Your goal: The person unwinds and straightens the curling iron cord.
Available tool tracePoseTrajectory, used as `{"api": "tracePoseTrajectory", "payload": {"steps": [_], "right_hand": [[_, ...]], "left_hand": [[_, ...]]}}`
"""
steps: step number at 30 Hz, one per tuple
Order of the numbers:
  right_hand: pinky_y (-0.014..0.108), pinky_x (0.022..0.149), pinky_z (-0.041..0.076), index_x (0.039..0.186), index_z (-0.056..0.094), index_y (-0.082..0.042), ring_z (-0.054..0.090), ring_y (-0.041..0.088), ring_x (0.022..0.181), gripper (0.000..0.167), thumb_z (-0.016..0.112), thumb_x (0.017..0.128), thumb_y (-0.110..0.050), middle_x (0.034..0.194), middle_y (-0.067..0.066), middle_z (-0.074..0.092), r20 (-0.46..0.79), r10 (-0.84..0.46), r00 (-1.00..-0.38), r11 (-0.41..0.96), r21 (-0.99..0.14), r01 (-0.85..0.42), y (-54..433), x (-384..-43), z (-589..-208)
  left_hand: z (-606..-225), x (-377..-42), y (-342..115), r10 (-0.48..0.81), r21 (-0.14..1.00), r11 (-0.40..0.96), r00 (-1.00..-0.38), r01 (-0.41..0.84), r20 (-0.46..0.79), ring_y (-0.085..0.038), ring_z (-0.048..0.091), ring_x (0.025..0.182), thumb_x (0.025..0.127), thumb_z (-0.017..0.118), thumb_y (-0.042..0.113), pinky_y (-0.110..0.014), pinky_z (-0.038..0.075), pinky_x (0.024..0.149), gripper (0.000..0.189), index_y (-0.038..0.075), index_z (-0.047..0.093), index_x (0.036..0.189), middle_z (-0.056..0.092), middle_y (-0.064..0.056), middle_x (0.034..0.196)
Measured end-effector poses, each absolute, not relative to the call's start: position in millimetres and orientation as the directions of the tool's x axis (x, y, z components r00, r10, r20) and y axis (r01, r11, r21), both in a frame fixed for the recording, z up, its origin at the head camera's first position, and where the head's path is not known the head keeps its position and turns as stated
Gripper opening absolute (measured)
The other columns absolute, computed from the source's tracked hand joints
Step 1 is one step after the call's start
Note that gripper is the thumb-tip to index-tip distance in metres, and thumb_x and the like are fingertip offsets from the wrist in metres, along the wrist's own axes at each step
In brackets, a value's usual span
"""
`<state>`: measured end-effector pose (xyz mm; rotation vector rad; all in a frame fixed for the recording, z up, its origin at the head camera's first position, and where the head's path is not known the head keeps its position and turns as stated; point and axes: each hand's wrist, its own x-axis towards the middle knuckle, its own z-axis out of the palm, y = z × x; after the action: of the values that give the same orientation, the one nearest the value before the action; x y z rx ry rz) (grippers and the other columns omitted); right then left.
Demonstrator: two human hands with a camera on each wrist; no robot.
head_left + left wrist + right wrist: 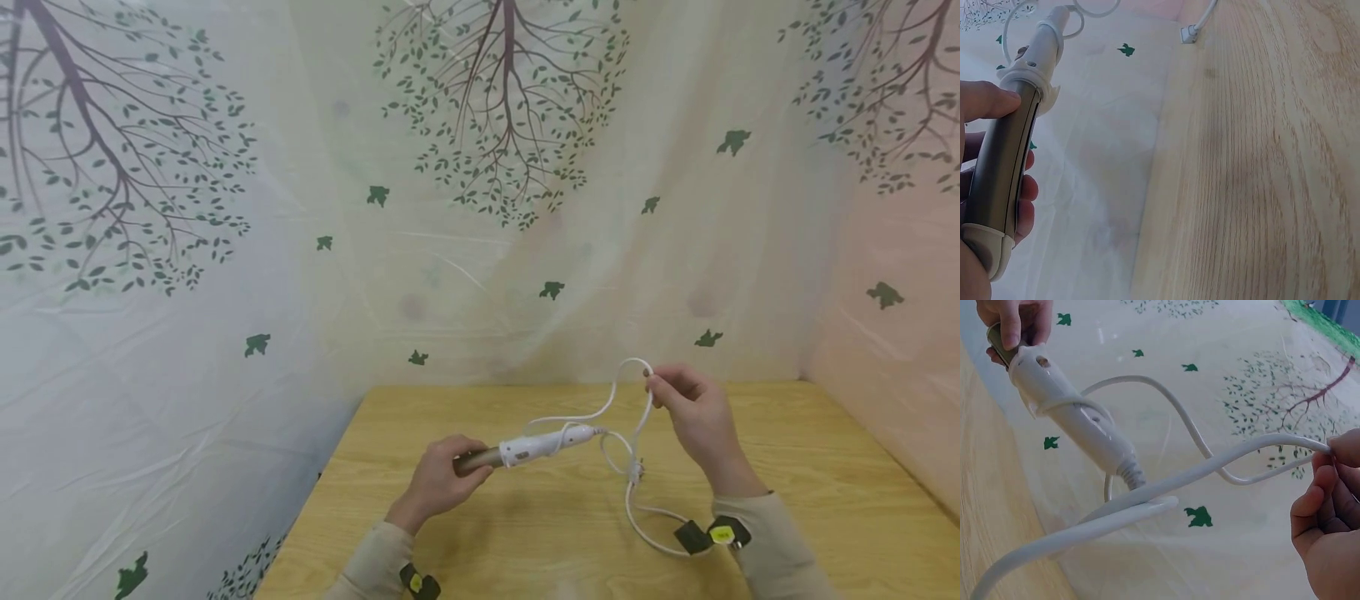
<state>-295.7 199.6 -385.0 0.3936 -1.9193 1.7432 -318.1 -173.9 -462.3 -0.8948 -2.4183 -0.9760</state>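
Observation:
My left hand (444,477) grips the bronze barrel of a hair straightener (536,448), fingers and thumb curled round it above the table. Its white handle points to the right, with a turn of white cord round it. My right hand (701,417) pinches that white cord (613,400) between thumb and fingertips, off to the right and a little higher. In the right wrist view the cord (1191,472) runs in loops from the handle to the pinching fingers. A plug (1189,34) hangs on the cord in the left wrist view.
A wooden table (525,533) lies beneath both hands. Behind it and at the sides hangs a pale sheet (480,292) printed with trees and green leaves. Dark straps with yellow labels sit on both wrists.

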Motion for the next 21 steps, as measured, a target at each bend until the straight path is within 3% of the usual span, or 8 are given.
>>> {"api": "tracePoseTrajectory", "payload": {"steps": [5,9,21], "right_hand": [[0.018,0.064,0.049,0.094,0.067,0.002,0.058,0.008,0.069,0.005,0.063,0.093,0.0,0.081,-0.002,0.068,0.535,0.136,-0.834,-0.099,-0.83,-0.549,205.7,-303.3,-392.8],[0.019,0.064,0.05,0.094,0.067,0.003,0.059,0.009,0.069,0.006,0.062,0.092,0.002,0.081,-0.001,0.068,0.514,0.119,-0.85,-0.193,-0.827,-0.527,210.0,-308.8,-400.7],[0.019,0.065,0.05,0.096,0.067,0.001,0.057,0.007,0.07,0.011,0.066,0.093,-0.009,0.079,-0.005,0.064,0.329,0.149,-0.932,-0.141,-0.926,-0.35,222.9,-323.9,-426.7]], "left_hand": [[-461.1,-316.4,-173.7,0.425,0.491,0.543,-0.727,0.681,0.539,-0.005,0.06,0.077,0.083,0.077,0.023,-0.021,0.048,0.067,0.022,0.016,0.071,0.104,0.07,0.005,0.095],[-461.2,-316.2,-173.7,0.426,0.493,0.538,-0.725,0.684,0.542,-0.005,0.06,0.078,0.084,0.077,0.023,-0.021,0.048,0.067,0.022,0.016,0.071,0.104,0.07,0.004,0.095],[-459.8,-316.6,-175.1,0.424,0.488,0.525,-0.712,0.697,0.56,-0.005,0.06,0.077,0.083,0.077,0.022,-0.021,0.048,0.066,0.022,0.015,0.071,0.103,0.07,0.005,0.093]]}}
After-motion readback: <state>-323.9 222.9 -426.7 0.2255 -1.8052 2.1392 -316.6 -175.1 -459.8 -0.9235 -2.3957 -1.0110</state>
